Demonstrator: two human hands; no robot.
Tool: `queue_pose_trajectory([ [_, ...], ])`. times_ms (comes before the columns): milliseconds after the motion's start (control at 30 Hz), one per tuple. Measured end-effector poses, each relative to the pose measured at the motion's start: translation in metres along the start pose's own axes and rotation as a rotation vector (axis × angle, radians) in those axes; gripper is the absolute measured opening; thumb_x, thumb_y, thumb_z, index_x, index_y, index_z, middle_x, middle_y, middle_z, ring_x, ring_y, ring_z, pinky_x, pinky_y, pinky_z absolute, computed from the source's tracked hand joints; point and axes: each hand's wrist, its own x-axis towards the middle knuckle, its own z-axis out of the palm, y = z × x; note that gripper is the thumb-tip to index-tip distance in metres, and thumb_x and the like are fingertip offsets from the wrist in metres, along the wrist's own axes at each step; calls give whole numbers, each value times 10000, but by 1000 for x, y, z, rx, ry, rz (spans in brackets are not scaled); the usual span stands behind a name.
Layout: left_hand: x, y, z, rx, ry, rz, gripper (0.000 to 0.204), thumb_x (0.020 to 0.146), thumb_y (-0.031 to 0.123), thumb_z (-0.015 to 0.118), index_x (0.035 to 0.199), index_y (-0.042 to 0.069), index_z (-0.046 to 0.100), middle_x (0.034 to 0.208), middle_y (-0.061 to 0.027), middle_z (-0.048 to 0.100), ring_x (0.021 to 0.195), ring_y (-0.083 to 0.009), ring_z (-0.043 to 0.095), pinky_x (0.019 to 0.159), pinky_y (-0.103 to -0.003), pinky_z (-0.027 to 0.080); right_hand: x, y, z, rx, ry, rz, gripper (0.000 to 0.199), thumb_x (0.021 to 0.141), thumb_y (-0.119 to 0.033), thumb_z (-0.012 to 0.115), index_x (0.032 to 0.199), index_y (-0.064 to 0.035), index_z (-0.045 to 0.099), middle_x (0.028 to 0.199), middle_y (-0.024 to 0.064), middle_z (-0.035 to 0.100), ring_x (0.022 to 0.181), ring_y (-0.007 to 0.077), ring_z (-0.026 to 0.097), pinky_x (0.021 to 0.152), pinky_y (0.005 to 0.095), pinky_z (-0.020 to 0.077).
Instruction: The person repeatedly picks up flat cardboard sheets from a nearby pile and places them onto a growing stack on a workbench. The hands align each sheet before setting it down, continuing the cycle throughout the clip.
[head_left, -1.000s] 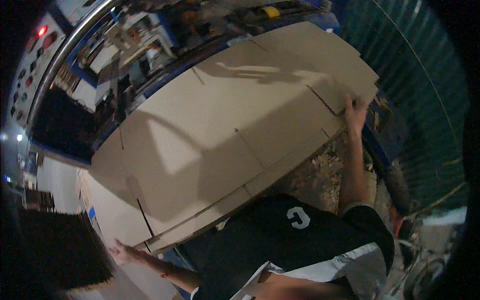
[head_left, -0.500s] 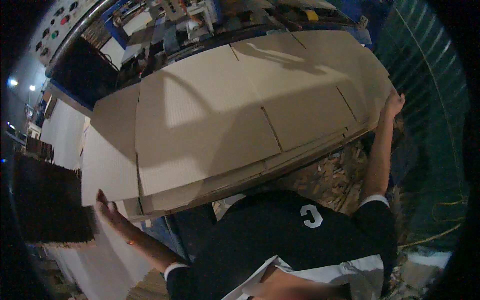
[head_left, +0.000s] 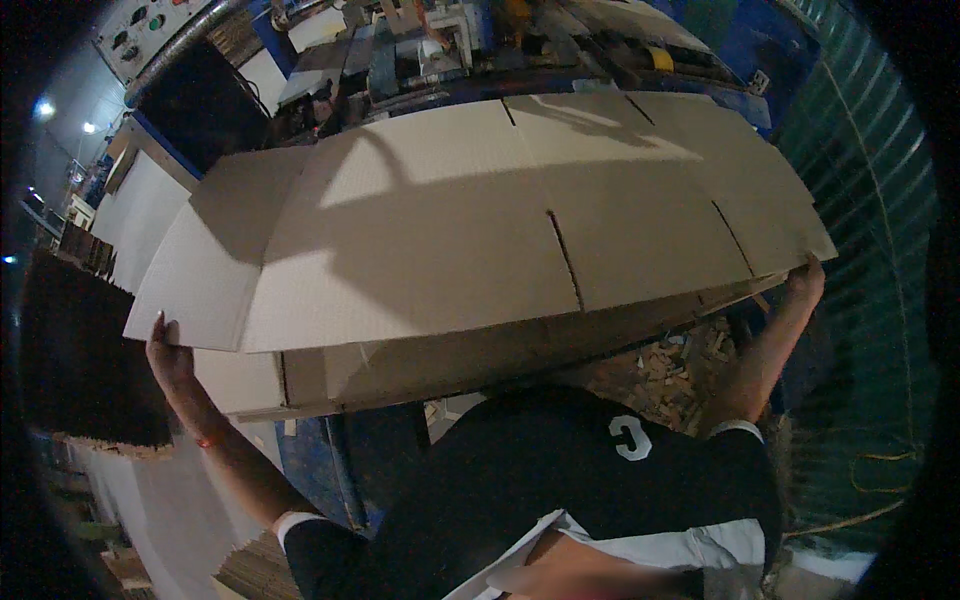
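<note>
A large flat sheet of brown corrugated cardboard [head_left: 430, 250], slotted and creased, stretches in front of me. Its near edge is lifted off more cardboard sheets [head_left: 440, 378] lying beneath it. At its near left corner, my left hand [head_left: 172, 358] is closed on the edge, fingertips showing at the rim. On the right, my right hand [head_left: 806, 280] grips the near right corner, its fingers partly hidden under the board.
Beyond the sheets stands a blue machine [head_left: 400, 75] with rollers and a button panel [head_left: 140, 38]. A dark stack of cardboard [head_left: 85, 350] is at the left. A green corrugated wall [head_left: 870, 200] borders the right. Cardboard scraps [head_left: 665, 375] lie below the sheets' near edge.
The top sheet's near edge has risen away from the sheets below. My left hand has moved up and left with it; my right hand sits lower in view, at the near right corner.
</note>
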Motion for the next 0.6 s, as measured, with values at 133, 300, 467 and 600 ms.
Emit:
queue_pose_trajectory([
  [133, -35, -23, -8, -138, 197, -121, 300, 784, 103, 571, 1056, -22, 548, 1005, -106, 555, 925, -213, 540, 794, -352, 464, -44, -72, 7, 309, -377, -87, 450, 846, -54, 533, 1275, 3, 410, 1262, 152, 485, 1146, 257, 465, 932, 382, 394],
  [300, -165, -50, 56, 51, 83, 215, 412, 800, 139, 590, 1180, 6, 500, 1160, -125, 525, 1017, -230, 510, 906, -395, 418, -219, -125, 10, -448, -583, -584, 372, 841, -93, 542, 1194, 9, 482, 1053, 126, 597, 949, 240, 568, 893, 375, 431],
  [467, -228, -41, 158, 815, -804, 613, 421, 726, 20, 593, 1147, 32, 579, 1310, -186, 457, 1254, -342, 390, 1037, -433, 301, -280, -71, 54, -629, -1501, -1030, 282, 763, -13, 566, 1000, -139, 652, 1184, 68, 582, 1141, 287, 516, 1008, 470, 350],
  [600, -233, -30, 202, 1127, -1194, 751, 475, 771, 115, 529, 1245, 136, 505, 1371, -97, 402, 1281, -294, 357, 1052, -453, 271, -269, -58, 66, -559, -1566, -1081, 323, 743, -26, 582, 1045, -130, 628, 1195, 55, 575, 1164, 277, 497, 1009, 473, 344],
])
